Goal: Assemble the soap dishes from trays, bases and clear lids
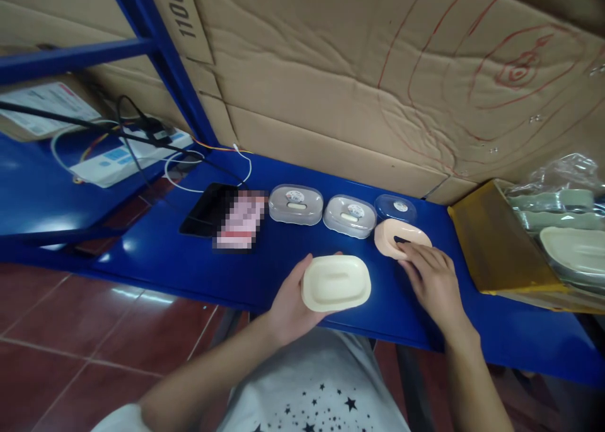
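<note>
My left hand (293,303) is wrapped round the left side of a cream oval plastic dish (336,283) with a long raised bar in its recessed face. To the right, a peach oval dish (388,235) lies on the blue table. My right hand (432,280) reaches over it, fingers bunched at a small dark patch (401,239) on its face. Whether that patch is a separate piece or an opening, I cannot tell. Behind them stand two clear oval cases (296,214) (350,225) with round stickers, and a clear lid-like piece (396,209) with a sticker.
On the right, a cardboard box (501,255) with yellow edges holds green and cream dishes in clear plastic. A black tablet-like object (203,214) lies at left, partly pixelated. Cables and a white power strip (113,164) lie farther left. Cardboard (321,104) walls the table's back.
</note>
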`<move>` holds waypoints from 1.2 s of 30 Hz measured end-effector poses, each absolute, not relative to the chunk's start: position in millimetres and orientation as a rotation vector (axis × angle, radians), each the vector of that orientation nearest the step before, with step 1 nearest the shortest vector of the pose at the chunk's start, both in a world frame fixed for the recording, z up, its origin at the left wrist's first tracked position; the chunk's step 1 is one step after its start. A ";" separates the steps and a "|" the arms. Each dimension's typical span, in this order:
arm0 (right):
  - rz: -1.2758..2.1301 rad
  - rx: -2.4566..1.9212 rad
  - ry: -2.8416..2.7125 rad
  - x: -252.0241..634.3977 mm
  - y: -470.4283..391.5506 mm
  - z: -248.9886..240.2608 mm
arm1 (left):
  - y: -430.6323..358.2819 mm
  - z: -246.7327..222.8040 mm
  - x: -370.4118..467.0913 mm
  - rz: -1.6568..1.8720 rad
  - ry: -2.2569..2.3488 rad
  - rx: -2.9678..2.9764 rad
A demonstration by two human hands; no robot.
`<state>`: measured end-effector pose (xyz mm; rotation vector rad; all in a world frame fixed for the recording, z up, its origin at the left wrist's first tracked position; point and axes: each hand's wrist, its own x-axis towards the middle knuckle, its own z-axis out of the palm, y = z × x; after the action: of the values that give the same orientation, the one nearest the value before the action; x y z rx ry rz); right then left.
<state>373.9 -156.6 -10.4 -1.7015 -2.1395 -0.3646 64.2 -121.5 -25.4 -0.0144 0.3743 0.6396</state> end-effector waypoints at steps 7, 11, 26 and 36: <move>-0.069 -1.331 -2.346 268.9 -203.7 10.1 | -121.1 -34.8 63.3 0.618 0.300 0.033; -0.054 -1.400 -2.375 257.1 -201.9 0.6 | -121.6 -35.1 63.6 0.600 0.214 0.095; -0.112 -1.704 -2.053 387.6 -79.8 -19.3 | -123.5 -33.4 62.2 0.682 0.403 0.057; 0.118 -1.777 -2.149 436.5 -64.0 -31.7 | -125.6 -32.8 61.1 0.637 0.400 0.110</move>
<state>436.5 -64.0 -31.7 -1.7771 -2.1491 0.1183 61.1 -125.6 -32.8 0.1098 0.4004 0.6369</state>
